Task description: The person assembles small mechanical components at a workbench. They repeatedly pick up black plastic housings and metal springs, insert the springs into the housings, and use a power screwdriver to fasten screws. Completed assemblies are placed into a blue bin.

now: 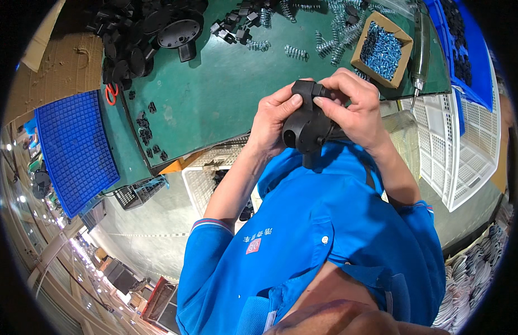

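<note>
Nearest, blue short-sleeved shirt (303, 206), forearms reaching forward from it. Both hands meet ahead of the torso, at the bench's front edge, on one black plastic housing (305, 125): rounded body below, squarish bracket section on top, a dark round opening on its left. Left grip (272, 118) clasps it from the left, thumb against the upper section; right grip (354, 106) pinches it from the right, thumb and fingers about the stub beside the bracket. Whether it touches the bench (220, 100) cannot be told. White basket (198, 192) low under the near edge, left of the body; more white baskets (437, 151) to the right. Green bench top: small black pieces (143, 128) strung along the left, red-handled scissors (110, 94) just beyond. Right, cardboard box (376, 80) of bluish screws (380, 51), power screwdriver (421, 47) beside it, tip toward the wearer. Farther, loose coil springs (296, 53) scattered, a denser spring pile (338, 33) left of the box. Far left, black housings heaped (136, 50), one oval-faced piece (181, 33) at the heap's edge.
</note>
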{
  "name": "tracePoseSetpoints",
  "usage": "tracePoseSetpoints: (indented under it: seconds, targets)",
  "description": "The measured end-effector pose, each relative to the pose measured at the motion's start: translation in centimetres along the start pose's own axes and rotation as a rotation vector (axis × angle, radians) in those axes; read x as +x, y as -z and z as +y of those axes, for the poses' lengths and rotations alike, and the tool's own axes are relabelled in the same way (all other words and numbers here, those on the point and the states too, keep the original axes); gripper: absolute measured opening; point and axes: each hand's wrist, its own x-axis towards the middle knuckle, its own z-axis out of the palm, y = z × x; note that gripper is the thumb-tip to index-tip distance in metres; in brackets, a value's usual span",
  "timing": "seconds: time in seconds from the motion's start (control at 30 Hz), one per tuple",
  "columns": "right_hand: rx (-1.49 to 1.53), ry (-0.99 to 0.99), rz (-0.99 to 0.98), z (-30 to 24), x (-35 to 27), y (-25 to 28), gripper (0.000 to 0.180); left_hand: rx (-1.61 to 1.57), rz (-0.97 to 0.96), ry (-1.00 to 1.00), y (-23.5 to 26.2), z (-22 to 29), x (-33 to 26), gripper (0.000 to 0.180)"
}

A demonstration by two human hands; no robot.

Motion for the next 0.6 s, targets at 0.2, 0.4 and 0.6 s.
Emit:
tracePoseSetpoints:
  seconds: [0.2,0.4,0.6]
  targets:
    - [0.077,0.048,0.084,2.3,0.0,-1.3,0.019,0.5,0.065,-0.125,0.0,3.4,1.1,0.033]
    - [-0.41,0.05,0.096,8.1,-0.4,-3.1,0.015,1.739,0.103,-0.646,0.6,1.9,4.1,0.041]
    - [-0.619,0.07,-0.005,7.4,-0.6,-1.8,0.02,1.777,0.106,-0.648,0.9,0.5,4.6,0.045]
